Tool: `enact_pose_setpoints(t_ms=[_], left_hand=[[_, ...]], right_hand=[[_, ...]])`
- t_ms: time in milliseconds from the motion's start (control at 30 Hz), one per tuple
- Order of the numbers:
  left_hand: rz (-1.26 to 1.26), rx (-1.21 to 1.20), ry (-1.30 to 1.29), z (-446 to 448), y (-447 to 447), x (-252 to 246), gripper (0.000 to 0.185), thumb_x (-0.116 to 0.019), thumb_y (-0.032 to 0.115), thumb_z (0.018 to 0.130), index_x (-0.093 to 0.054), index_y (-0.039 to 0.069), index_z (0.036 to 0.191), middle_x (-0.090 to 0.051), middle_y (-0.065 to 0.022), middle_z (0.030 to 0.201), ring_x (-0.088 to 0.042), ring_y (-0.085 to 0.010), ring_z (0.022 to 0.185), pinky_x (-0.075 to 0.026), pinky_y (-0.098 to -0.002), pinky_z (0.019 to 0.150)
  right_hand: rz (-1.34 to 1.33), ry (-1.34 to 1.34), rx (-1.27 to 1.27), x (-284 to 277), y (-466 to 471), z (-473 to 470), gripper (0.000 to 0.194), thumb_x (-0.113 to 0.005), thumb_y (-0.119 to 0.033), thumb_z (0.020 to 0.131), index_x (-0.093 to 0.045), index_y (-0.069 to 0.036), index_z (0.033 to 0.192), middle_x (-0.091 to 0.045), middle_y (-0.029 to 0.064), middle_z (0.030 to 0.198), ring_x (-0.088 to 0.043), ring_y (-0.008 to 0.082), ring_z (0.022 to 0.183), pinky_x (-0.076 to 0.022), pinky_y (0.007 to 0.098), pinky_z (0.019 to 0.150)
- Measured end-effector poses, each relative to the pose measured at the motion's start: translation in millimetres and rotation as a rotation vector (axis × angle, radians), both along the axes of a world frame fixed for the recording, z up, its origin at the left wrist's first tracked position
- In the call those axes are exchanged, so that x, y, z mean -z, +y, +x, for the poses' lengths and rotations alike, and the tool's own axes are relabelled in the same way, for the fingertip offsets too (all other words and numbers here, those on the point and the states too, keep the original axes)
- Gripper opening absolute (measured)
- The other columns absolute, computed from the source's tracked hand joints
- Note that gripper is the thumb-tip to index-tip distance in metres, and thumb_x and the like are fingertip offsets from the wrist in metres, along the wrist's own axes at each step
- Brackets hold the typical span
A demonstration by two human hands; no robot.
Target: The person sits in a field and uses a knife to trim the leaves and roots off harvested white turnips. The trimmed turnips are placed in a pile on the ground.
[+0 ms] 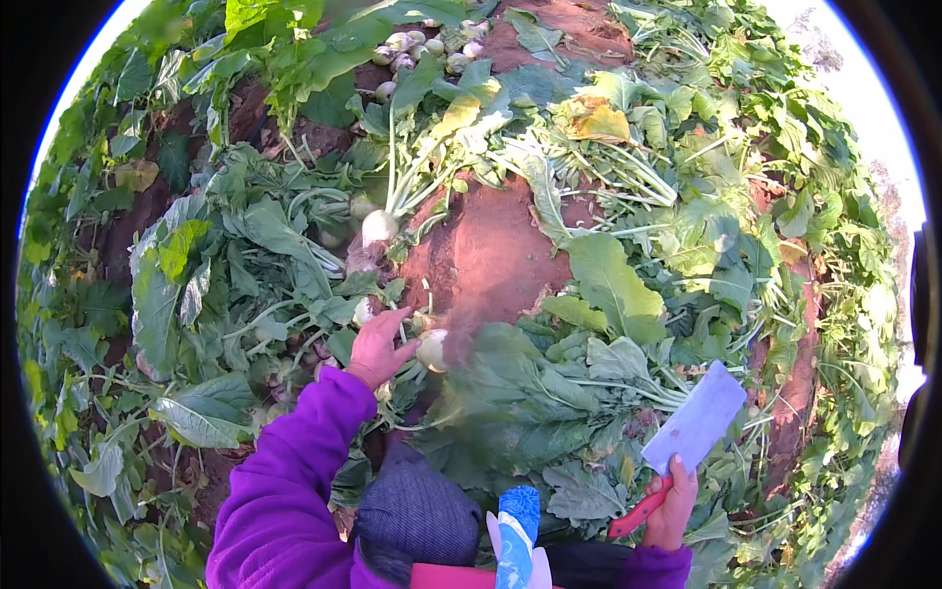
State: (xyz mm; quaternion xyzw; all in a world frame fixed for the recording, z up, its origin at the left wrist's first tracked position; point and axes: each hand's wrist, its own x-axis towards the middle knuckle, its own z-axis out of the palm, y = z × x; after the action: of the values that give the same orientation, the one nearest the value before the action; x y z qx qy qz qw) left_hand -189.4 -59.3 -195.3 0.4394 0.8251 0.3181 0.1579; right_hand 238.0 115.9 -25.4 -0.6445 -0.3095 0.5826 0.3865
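My left hand (pixel 379 350) is low over the leaves, its fingers spread and nothing held in them. Just beyond the thumb is a pale round turnip (pixel 433 350); whether the thumb touches it is unclear, and its right side blurs into the soil. Another white turnip (pixel 380 228), with leaf stalks rising from it and fine roots below, lies farther ahead. At the lower right my right hand (pixel 671 504) grips a cleaver by its red handle (pixel 639 511). Its broad grey blade (pixel 695 418) slants up and away above cut leaves.
Several pale turnips (pixel 423 50) lie heaped on the soil at the far side. Leafy tops with bare stalks (pixel 625 169) curve around a patch of reddish soil (pixel 489 250). Large leaves (pixel 530 383) blur close in front of my knee (pixel 419 508). Standing plants (pixel 809 132) line the right.
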Motion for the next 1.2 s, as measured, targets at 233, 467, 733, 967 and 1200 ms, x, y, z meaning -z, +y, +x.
enact_pose_setpoints(t_ms=[233, 467, 733, 967, 1200], left_hand=[[-0.556, -0.150, 0.016, 54.2, 8.5, 106.1, 0.078, -0.080, 0.040, 0.059, -0.051, 0.012, 0.125, -0.059, -0.0097, 0.119, -0.051, -0.0289, 0.118, -0.030, -0.0547, 0.104], [-0.263, -0.076, 0.161, 46.2, -23.8, 62.0, 0.059, -0.077, 0.043, 0.056, -0.066, 0.005, 0.101, -0.065, -0.0168, 0.104, -0.058, -0.0357, 0.105, -0.033, -0.0515, 0.101], [0.159, 0.150, -0.790, 72.0, -21.5, -151.5, 0.061, -0.076, 0.016, 0.072, -0.054, 0.000, 0.126, -0.064, -0.0044, 0.113, -0.060, -0.0152, 0.099, -0.047, -0.0312, 0.088], [0.172, 0.427, -1.093, 160.4, 43.6, -265.3, 0.042, -0.076, 0.014, 0.073, -0.061, 0.001, 0.110, -0.065, -0.0031, 0.089, -0.064, -0.0154, 0.077, -0.052, -0.0306, 0.072], [0.026, 0.415, -1.086, 253.7, 27.4, -207.1, 0.043, -0.076, 0.010, 0.076, -0.063, 0.004, 0.117, -0.066, -0.0018, 0.101, -0.060, -0.0116, 0.088, -0.048, -0.0276, 0.082]], right_hand=[[-0.025, 0.011, 0.041, 2.3, -7.2, 15.7, 0.020, -0.065, -0.014, 0.089, -0.053, -0.005, 0.103, -0.059, 0.0048, 0.073, -0.051, 0.0145, 0.044, -0.0435, 0.0272, 0.040], [0.048, 0.260, 0.179, -32.5, -11.8, 40.1, 0.020, -0.065, -0.016, 0.089, -0.054, -0.007, 0.103, -0.059, 0.0034, 0.076, -0.053, 0.0160, 0.047, -0.0442, 0.0301, 0.043], [-0.207, 0.650, 0.065, -42.4, -37.0, 66.3, 0.024, -0.062, -0.014, 0.089, -0.053, -0.005, 0.109, -0.066, 0.0141, 0.093, -0.054, 0.0141, 0.054, -0.0472, 0.0313, 0.052], [0.330, 0.319, -0.255, -81.5, -86.3, 58.6, 0.021, -0.056, -0.010, 0.090, -0.058, 0.002, 0.107, -0.068, 0.0115, 0.083, -0.059, 0.0135, 0.054, -0.0482, 0.0262, 0.052], [1.267, -0.756, -0.384, -105.6, -134.5, 75.4, 0.035, -0.059, 0.001, 0.079, -0.068, -0.012, 0.111, -0.065, 0.0087, 0.101, -0.061, 0.0217, 0.071, -0.0484, 0.0324, 0.064]])
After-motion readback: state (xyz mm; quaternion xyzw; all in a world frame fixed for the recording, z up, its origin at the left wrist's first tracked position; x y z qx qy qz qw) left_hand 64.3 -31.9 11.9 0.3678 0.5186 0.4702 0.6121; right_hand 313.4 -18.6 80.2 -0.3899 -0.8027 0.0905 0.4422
